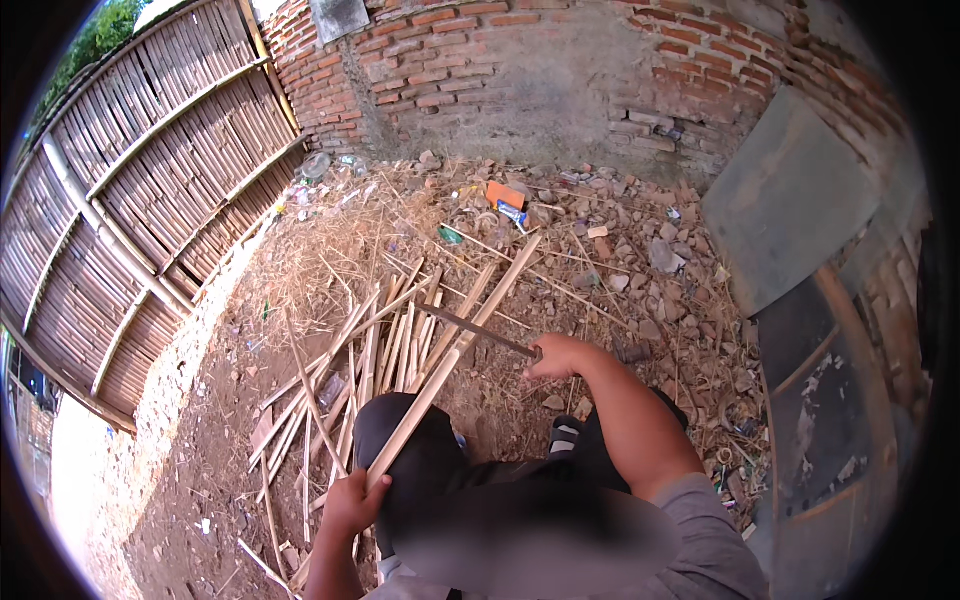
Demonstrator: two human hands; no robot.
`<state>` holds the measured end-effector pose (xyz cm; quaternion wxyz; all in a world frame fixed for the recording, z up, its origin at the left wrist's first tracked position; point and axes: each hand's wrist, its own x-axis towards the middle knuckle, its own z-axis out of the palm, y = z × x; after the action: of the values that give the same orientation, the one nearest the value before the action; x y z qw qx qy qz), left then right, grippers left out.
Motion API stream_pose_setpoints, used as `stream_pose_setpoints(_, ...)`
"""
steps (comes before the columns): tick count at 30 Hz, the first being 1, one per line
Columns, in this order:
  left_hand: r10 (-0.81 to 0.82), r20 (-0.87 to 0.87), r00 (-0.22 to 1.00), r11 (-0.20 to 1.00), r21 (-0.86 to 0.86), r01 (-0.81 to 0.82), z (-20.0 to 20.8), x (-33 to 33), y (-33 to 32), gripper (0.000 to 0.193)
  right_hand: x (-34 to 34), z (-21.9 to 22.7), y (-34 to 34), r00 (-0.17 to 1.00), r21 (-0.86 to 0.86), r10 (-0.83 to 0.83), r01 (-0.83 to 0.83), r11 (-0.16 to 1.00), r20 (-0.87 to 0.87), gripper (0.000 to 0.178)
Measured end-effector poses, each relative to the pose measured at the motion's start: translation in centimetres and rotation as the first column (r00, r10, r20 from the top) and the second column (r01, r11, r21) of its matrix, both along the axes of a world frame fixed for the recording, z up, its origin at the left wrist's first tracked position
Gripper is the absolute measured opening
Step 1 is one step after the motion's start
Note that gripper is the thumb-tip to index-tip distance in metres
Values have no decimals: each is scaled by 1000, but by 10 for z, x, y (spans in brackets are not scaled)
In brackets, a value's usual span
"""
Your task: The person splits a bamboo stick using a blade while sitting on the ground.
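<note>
My left hand [350, 503] is closed round the lower end of a long, pale split bamboo strip [436, 390]. The strip slants up and away to the right, passing over my bent left knee [385, 420]. In my right hand [560, 358], closed as well, is a long, narrow dark blade that looks like a machete [505, 342]. It points left and lies across the bamboo strip near its middle; whether it touches cannot be told. Its handle is mostly hidden by my fingers. A loose pile of split bamboo strips [394, 350] lies on the ground beyond and left of my knee.
A brick wall [540, 75] closes the far side, and a bamboo-slat fence [170, 150] stands at left. Grey panels [800, 200] lean at right. Rubble [640, 280], dry straw and litter cover the ground, with an orange piece [505, 194] near the wall.
</note>
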<state>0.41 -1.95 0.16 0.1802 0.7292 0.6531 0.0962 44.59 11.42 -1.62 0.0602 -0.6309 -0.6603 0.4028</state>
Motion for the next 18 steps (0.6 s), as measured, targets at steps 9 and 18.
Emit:
stream_pose_setpoints(9, -8, -15, 1000, 1000, -4, 8, -5, -5, 2, 57, -38, 1, -22, 952, 143, 254, -279, 950, 172, 48)
stream_pose_setpoints(18, 4, 36, 999, 1000, 21, -5, -3, -3, -1, 54, -9, 12, -6, 994, 25, 64, -66, 998, 85, 51)
